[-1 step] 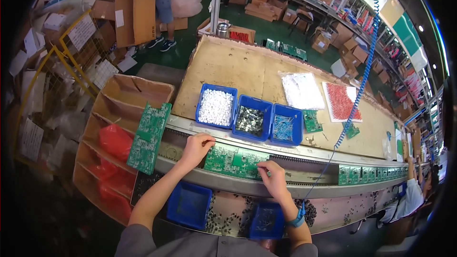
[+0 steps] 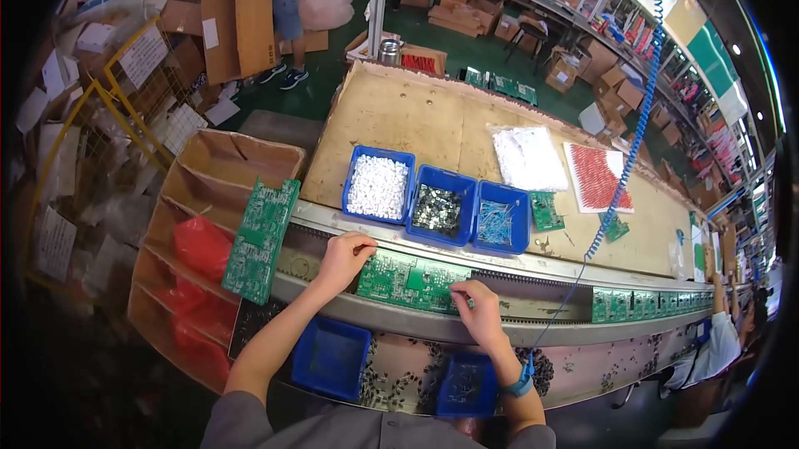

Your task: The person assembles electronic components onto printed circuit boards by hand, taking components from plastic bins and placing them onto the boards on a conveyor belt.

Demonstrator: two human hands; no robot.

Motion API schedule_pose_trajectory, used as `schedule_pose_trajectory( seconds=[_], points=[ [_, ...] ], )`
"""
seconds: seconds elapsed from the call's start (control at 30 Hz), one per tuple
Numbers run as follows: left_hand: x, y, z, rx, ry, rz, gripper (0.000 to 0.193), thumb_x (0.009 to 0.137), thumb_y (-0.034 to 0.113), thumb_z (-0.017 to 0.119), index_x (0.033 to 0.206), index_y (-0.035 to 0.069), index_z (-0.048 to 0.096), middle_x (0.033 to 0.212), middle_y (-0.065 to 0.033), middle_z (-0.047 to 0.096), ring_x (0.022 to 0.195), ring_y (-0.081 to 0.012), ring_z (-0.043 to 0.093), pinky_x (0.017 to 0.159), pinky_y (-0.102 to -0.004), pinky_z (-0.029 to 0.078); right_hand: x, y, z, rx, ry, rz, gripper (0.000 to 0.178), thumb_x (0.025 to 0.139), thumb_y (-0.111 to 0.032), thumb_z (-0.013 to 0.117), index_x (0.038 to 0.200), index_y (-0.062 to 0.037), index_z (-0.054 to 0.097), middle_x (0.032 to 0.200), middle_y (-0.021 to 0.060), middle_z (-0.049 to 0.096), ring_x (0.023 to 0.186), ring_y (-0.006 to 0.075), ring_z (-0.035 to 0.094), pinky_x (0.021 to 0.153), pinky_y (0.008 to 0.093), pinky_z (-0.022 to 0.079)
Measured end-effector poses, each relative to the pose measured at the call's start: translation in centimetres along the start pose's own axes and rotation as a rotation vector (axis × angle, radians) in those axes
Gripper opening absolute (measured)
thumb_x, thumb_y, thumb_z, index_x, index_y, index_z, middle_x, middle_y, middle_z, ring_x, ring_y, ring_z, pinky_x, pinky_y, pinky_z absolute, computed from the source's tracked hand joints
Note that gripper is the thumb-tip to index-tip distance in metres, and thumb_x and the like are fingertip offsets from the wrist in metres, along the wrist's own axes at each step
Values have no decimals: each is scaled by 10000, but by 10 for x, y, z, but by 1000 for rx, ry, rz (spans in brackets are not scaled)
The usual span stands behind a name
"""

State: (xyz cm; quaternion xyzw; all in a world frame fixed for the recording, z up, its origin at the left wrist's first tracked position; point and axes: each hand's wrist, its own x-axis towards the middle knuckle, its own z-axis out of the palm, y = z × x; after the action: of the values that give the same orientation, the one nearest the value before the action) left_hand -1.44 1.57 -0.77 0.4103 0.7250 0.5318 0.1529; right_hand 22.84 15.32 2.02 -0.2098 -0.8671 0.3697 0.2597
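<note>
A green circuit board [image 2: 414, 279] lies flat in the conveyor track in front of me. At its upper left corner is my left hand [image 2: 343, 259], fingertips pinched together over the track's far rail. My right hand [image 2: 481, 314] is curled at the board's right end, with thumb and fingertips close together over its edge. Whatever either pinch holds is too small or hidden to make out. A second green circuit board [image 2: 260, 241] rests tilted across the track's left end, beside my left forearm.
Beyond the track stand blue bins of white parts [image 2: 378, 187], dark metal parts [image 2: 439, 212] and blue-leaded components [image 2: 497, 224]. Nearer me are two more blue bins [image 2: 331, 357]. More boards [image 2: 645, 305] line the track rightward. A coiled blue cord [image 2: 620, 191] hangs across the right side.
</note>
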Motion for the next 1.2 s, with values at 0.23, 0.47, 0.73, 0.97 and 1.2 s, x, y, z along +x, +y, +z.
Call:
schedule_pose_trajectory(
  seconds=[0.23, 0.47, 0.73, 0.97, 1.2],
  points=[
    [-1, -1, -1, 8, -5, -21, 96, 768, 10, 668, 855, -32, 666, 800, -135, 655, 658, -234, 632, 614, -299, 502, 1, 1, -2, -4, -3, 7, 107, 794, 35, 643, 896, 6, 640, 806, 126, 634, 696, 224, 621, 638, 294, 491],
    [6, 3, -8, 155, -106, 17, 108, 762, 55, 653, 829, -23, 687, 821, -182, 667, 761, -331, 649, 689, -372, 511, 2, 2, -5, 90, 55, 148, 110, 788, 36, 653, 892, 9, 631, 806, 109, 658, 691, 175, 635, 641, 270, 502],
    [13, 6, -11, 156, -176, -57, 133, 772, 74, 641, 844, -26, 689, 828, -190, 672, 781, -325, 661, 713, -365, 516, 4, 9, -11, 50, 85, 93, 147, 783, 26, 666, 928, 8, 651, 820, 123, 671, 707, 180, 654, 654, 269, 512],
    [13, 6, -12, 176, -189, -73, 140, 781, 82, 651, 858, -29, 691, 820, -184, 678, 769, -289, 669, 704, -343, 514, 7, 8, -13, 16, 118, 145, 173, 794, 36, 643, 964, 13, 665, 843, 135, 676, 734, 195, 658, 670, 268, 512],
    [14, 9, -10, 211, -202, -58, 145, 792, 87, 663, 867, -33, 691, 817, -177, 685, 748, -257, 673, 687, -323, 510, 12, 7, -19, -7, 92, 78, 144, 802, 49, 618, 930, 13, 673, 856, 129, 679, 748, 197, 658, 668, 260, 508]
  ],
)
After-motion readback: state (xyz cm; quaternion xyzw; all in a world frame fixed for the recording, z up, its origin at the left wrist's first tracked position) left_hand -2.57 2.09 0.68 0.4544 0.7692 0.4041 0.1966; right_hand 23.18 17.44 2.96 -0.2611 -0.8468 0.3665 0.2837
